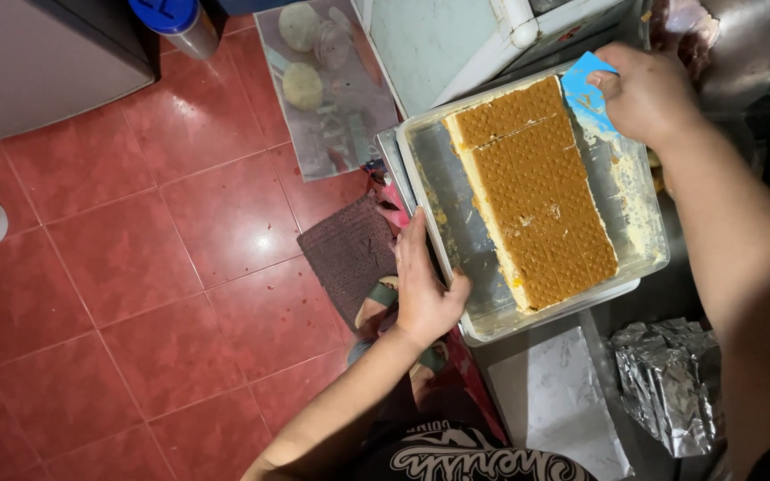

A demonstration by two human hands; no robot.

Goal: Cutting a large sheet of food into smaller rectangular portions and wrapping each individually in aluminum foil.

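Note:
A clear rectangular plastic tray point(456, 232) sits on a metal counter and holds a long slab of layered cake point(536, 196) topped with brown dotted biscuits. The slab fills the tray's middle; the strips on both sides are bare and smeared with cream. My left hand point(422, 285) grips the tray's near left rim. My right hand point(648, 93) is at the tray's far corner, closed on a blue plastic scraper point(588, 93) that touches the slab's far end.
Crumpled foil point(670, 383) and a white sheet point(563, 401) lie on the counter near me. Below are red floor tiles point(135, 267), a brown mat point(349, 254), my sandalled feet, a clear sheet with dough rounds point(323, 89) and a white appliance point(456, 44).

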